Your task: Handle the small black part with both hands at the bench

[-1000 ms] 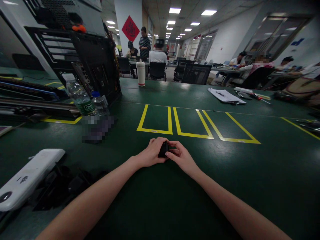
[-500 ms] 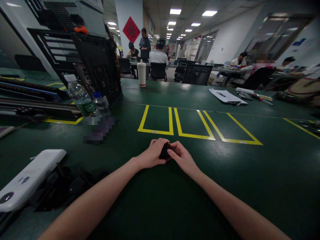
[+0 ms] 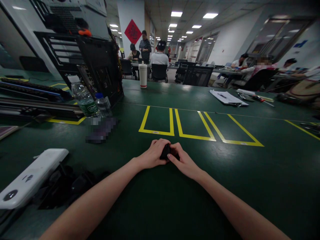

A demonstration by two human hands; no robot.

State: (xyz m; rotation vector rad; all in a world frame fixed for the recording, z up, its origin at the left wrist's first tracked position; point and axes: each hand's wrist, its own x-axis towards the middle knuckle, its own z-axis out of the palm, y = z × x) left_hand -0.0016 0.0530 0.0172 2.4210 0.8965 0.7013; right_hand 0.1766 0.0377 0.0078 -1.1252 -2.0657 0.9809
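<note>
A small black object with a rounded outline sits between my two hands, low over the green table; most of it is covered, and its kind cannot be made out. My left hand is wrapped round its left side, the fingers over the top and the thumb below. On the other side my right hand curls in, with thumb and fingertips at the object's right edge. Just beyond the hands lie yellow tape outlines on the table.
At left are a white device, dark straps, a water bottle, a smaller blue-capped bottle and a black computer case. Farther back stand a white cup and a clipboard. Several people sit or stand beyond.
Both hands stay round the black object. The right fingers have shifted slightly at its edge, and the whole view has moved a little.
</note>
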